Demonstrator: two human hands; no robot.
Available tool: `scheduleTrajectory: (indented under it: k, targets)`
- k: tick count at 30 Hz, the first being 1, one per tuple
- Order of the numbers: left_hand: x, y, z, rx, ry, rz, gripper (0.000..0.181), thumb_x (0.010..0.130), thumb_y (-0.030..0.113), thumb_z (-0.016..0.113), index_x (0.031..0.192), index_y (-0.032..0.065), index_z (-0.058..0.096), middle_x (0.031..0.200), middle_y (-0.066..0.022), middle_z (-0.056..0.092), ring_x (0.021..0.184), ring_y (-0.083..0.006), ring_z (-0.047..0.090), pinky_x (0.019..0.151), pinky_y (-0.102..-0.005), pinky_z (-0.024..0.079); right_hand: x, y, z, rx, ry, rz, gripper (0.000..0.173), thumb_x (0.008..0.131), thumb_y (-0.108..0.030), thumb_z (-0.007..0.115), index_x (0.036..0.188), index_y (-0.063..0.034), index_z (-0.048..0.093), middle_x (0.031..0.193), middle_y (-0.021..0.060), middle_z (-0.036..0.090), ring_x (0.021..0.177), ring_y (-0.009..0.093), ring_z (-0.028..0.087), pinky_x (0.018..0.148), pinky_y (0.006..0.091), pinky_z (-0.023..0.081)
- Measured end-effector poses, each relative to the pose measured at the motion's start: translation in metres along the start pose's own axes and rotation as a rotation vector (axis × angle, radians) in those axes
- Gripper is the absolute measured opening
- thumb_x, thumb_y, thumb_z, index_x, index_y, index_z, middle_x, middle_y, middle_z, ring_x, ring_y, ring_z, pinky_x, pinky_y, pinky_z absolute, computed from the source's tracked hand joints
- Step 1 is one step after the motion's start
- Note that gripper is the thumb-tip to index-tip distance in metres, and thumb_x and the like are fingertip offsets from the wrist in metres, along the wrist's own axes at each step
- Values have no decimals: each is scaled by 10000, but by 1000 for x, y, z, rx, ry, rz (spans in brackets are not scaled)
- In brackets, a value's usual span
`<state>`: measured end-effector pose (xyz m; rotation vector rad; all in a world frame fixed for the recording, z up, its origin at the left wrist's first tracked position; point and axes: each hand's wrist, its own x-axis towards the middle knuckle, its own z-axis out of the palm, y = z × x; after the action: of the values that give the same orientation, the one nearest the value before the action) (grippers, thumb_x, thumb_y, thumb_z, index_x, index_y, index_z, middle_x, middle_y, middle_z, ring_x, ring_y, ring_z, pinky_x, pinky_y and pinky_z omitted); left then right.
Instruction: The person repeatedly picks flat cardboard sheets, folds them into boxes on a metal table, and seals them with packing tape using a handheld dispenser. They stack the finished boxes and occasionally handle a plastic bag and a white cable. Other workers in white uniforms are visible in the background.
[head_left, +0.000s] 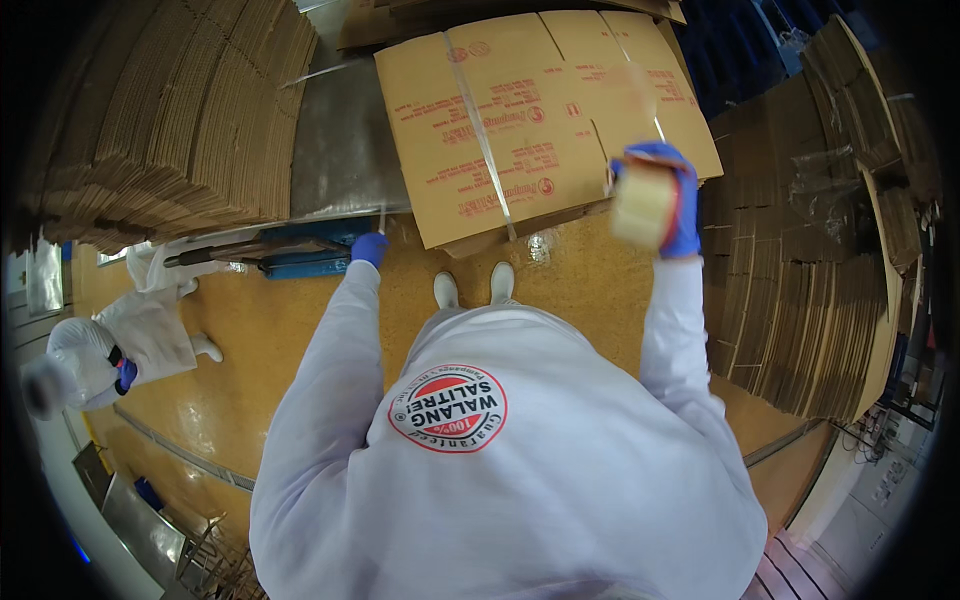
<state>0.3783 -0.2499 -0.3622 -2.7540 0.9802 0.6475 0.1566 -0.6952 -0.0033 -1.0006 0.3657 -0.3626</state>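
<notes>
My right hand (679, 199), in a blue glove, grips a tape dispenser with a wide roll of packing tape (641, 206), blurred by motion. It is near the right front corner of a bundle of flattened cardboard boxes (540, 127) with red print and pale straps. My left hand (370, 249), also blue-gloved, is closed at the front edge of a metal table (337, 142), left of the bundle. A thin pale strip (383, 220) rises from its fingers; whether it is strap or tape I cannot tell.
Tall stacks of folded cardboard stand at the left (187, 112) and right (795, 322). A blue pallet jack or cart part (307, 251) lies beyond my left hand. A co-worker in white (127, 352) is at the far left. A floor drain (184, 454) crosses behind.
</notes>
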Motion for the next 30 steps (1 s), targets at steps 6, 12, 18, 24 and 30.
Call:
scheduleTrajectory:
  k: [6,12,18,24,30]
  targets:
    - [-78,55,30,-197,-463,85,232,820,304,524,821,159,705,839,-76,683,754,-242,650,715,-382,496,84,6,37,-1788,40,-755,389,656,-285,723,1003,-125,647,876,72,636,867,247,588,763,336,454]
    - [-160,34,77,-372,-412,-26,280,807,353,545,851,119,694,876,-101,675,818,-275,642,744,-393,498,-19,-26,-12,-775,-400,74,259,761,-215,691,935,-27,660,870,53,655,778,140,590,687,280,444]
    - [-183,43,42,-258,-324,144,211,837,260,529,891,133,688,929,-98,665,905,-277,621,798,-372,486,-18,210,-140,-871,-55,769,383,825,-259,616,1138,-40,585,971,102,651,816,190,628,691,294,470]
    - [-182,111,-42,-834,-248,-179,170,859,209,555,879,95,679,891,-95,664,841,-241,620,802,-313,466,8,331,-176,-148,219,629,341,832,-213,609,1154,-117,552,1003,62,642,929,185,609,749,354,461]
    - [-205,119,-42,-975,-211,-262,238,899,248,524,880,52,658,845,-87,662,754,-189,629,735,-304,482,4,336,-181,-416,202,445,182,889,-212,562,822,-64,642,662,41,587,528,102,466,490,235,361]
